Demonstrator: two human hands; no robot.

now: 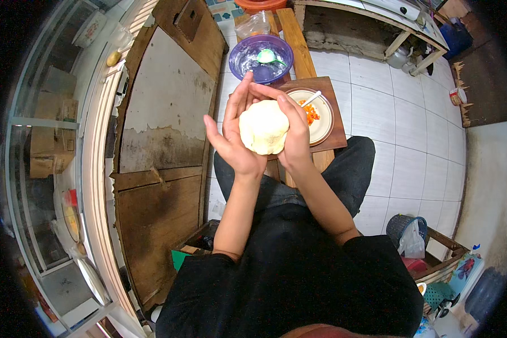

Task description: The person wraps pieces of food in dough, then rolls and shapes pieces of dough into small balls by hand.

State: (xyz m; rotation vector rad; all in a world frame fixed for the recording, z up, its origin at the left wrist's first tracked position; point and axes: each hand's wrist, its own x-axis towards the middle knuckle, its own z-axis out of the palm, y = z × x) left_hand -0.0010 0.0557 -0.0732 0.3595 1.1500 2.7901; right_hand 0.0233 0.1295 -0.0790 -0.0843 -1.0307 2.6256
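Observation:
A pale ball of dough (264, 127) rests cupped between my two hands, held up above the bench. My left hand (236, 139) supports it from the left and below, its thumb spread away from the dough. Against the right side of the ball, my right hand (296, 131) curves with its fingers over the far edge. Just beyond is a purple basin (236, 63) streaked with white residue, with a green spoon (267, 56) in it. Partly behind my right hand, a cream plate (326, 126) holds chopped orange-red pieces (311, 115) and a metal spoon (312, 99).
The plate stands on a brown wooden board (339, 134) over a slatted wooden bench (298, 42). A clear plastic bag (253, 25) lies behind the basin. To the left rises a worn wooden cabinet (164, 110). A dark basket (397, 228) sits at the lower right on white floor tiles (372, 110).

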